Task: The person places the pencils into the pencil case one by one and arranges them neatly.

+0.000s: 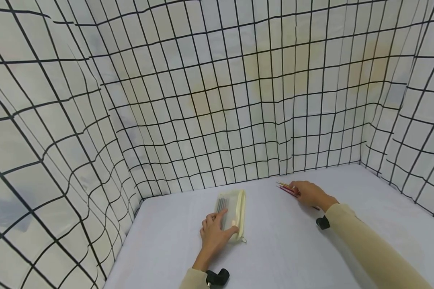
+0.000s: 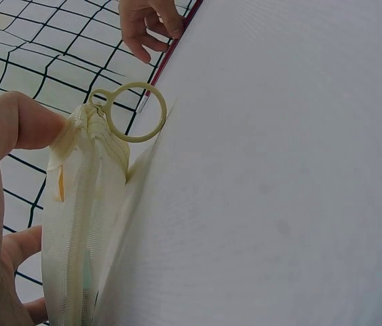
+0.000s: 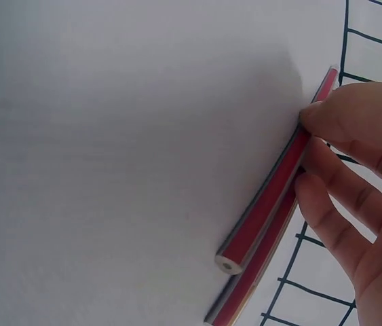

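Note:
My left hand holds a pale yellow, see-through zip pencil case flat on the table. Its thumb presses the zipper side near the ring pull, and the other fingers lie along the opposite side. Thin grey sticks show through the case. Farther right, my right hand pinches a few red-striped pencils between thumb and fingers, low over the table. In the right wrist view two flat pencil ends point toward the camera; the hand hides part of the bundle.
A white cloth covers the table. White walls with a black grid net close in the back and both sides. Black wrist cameras sit on both wrists.

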Demonstrator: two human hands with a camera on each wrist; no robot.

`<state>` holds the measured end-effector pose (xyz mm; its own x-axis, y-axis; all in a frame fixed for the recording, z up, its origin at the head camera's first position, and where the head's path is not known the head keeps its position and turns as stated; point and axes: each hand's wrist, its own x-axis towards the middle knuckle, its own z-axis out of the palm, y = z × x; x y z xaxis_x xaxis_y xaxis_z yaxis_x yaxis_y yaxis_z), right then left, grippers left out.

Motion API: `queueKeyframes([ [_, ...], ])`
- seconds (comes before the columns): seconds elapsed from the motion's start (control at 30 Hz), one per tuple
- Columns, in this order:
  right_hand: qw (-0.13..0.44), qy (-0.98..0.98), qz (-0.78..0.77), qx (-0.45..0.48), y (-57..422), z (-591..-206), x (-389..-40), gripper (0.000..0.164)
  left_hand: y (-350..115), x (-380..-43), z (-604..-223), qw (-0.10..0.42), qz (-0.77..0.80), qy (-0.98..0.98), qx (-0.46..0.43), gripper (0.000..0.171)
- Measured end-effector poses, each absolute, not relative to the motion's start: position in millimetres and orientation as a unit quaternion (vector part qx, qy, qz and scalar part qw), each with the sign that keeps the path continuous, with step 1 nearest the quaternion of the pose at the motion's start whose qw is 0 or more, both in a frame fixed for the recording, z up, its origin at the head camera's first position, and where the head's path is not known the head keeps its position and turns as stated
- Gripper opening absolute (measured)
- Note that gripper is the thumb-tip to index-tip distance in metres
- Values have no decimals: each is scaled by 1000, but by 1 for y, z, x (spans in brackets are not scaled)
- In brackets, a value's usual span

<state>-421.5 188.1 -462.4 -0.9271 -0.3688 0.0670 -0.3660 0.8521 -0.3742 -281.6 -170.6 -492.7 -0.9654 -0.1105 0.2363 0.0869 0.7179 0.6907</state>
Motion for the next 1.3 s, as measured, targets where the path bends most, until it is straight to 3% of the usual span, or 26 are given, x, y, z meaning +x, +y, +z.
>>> queueKeyframes([
  [1.3,30,948,-225,-223,180,-453,-419,49,-171,-282,-495,122,-384,-915,8,81],
])
